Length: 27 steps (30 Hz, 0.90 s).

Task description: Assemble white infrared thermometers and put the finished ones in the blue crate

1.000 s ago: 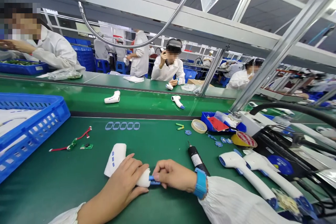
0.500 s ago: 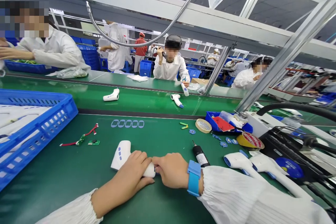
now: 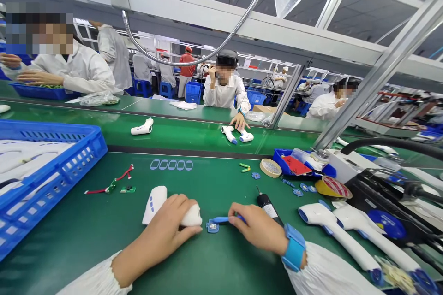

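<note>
My left hand (image 3: 169, 221) is wrapped over the handle of a white thermometer-gun housing (image 3: 157, 203), which lies on the green bench with small blue buttons on its head. The handle's open end (image 3: 196, 215) points right, past my fingertips. Just beyond it, my right hand (image 3: 258, 228) pinches a slim blue plastic strip (image 3: 221, 219). At the strip's left tip is a small blue cap (image 3: 212, 226) with a pale metallic middle; I cannot tell whether the two are joined. A black electric screwdriver (image 3: 267, 206) lies behind my right hand.
A blue crate (image 3: 98, 140) of white housings stands left. Wired circuit boards (image 3: 110, 187), blue frames (image 3: 172, 165), a tape roll (image 3: 270, 168) and blue caps (image 3: 297, 191) lie around. More thermometer guns (image 3: 332, 226) lie right. Across the belt, a co-worker's hand (image 3: 240, 121) touches a housing.
My right hand has moved right, away from the handle's end, and the blue strip and cap now show. My left hand keeps the housing. The co-worker's housing is now down on the belt.
</note>
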Tool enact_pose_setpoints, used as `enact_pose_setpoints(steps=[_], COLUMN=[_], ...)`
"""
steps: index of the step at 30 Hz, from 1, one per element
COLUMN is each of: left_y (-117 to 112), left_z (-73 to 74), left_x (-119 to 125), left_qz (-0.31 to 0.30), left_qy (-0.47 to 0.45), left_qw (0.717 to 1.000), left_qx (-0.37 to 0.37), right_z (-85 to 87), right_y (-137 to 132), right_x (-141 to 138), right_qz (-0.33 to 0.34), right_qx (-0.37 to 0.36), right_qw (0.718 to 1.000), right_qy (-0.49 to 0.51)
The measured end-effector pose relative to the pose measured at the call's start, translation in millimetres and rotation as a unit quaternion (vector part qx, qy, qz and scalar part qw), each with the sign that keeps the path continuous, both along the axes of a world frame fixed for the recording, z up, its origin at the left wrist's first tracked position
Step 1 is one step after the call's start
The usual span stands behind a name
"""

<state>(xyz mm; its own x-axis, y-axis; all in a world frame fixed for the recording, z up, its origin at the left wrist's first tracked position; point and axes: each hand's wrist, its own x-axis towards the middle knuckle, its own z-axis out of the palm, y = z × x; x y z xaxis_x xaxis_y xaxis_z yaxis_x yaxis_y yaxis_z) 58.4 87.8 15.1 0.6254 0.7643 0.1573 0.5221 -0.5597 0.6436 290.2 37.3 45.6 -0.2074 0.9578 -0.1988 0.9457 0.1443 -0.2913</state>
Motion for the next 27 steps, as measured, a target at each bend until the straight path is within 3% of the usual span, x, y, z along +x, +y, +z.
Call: enact_pose_setpoints(steps=[2,3,4,6,8,9,11,13,17,19,21,22,25,27], left_y=[2.9,4.1,5.0,6.0,6.5,7.0,9.3,13.3,20.7,21.5,20.4,19.7,18.8,19.4], left_z=[9.5,16.3,24.0,39.9,51.5,53.9,50.4,36.8,0.3,-11.2,-15.7,-16.1,-15.4,-15.8], left_x=[-7.8,-9.9,-10.2,-5.9,2.9,7.6,14.7,16.7,9.6,6.4,5.2,5.3,6.1,6.5], left_qz=[0.083,0.131,0.173,0.226,0.243,0.248,0.248,0.232,0.255,0.273,0.266,0.262,0.264,0.269], left_qy=[-0.107,-0.184,-0.273,-0.446,-0.558,-0.585,-0.597,-0.587,-0.518,-0.481,-0.465,-0.461,-0.455,-0.455], left_qw=[0.988,0.967,0.931,0.818,0.697,0.649,0.601,0.608,0.676,0.702,0.722,0.729,0.74,0.741], left_qx=[-0.069,-0.118,-0.173,-0.285,-0.38,-0.419,-0.469,-0.481,-0.459,-0.449,-0.437,-0.432,-0.418,-0.414], right_z=[0.3,1.2,2.2,3.2,1.2,-0.5,-1.8,4.7,41.9,57.3,60.9,58.5,46.2,42.1], right_y=[-8.6,-11.7,-13.8,-14.5,-11.1,-8.2,-1.3,6.4,22.0,30.0,38.1,41.8,49.8,52.3], right_x=[4.3,3.1,-0.5,-13.2,-29.3,-36.8,-46.6,-46.8,-23.6,-9.9,-0.8,1.7,3.3,2.4], right_qz=[-0.019,-0.018,-0.006,0.051,0.125,0.156,0.197,0.179,0.007,-0.049,-0.085,-0.086,-0.034,-0.023], right_qx=[0.03,0.055,0.083,0.14,0.188,0.209,0.242,0.244,0.211,0.288,0.38,0.392,0.311,0.282], right_qw=[0.999,0.998,0.996,0.986,0.967,0.955,0.932,0.924,0.941,0.91,0.869,0.871,0.935,0.948], right_qy=[-0.001,0.008,0.026,0.076,0.119,0.138,0.184,0.233,0.265,0.295,0.305,0.283,0.168,0.148])
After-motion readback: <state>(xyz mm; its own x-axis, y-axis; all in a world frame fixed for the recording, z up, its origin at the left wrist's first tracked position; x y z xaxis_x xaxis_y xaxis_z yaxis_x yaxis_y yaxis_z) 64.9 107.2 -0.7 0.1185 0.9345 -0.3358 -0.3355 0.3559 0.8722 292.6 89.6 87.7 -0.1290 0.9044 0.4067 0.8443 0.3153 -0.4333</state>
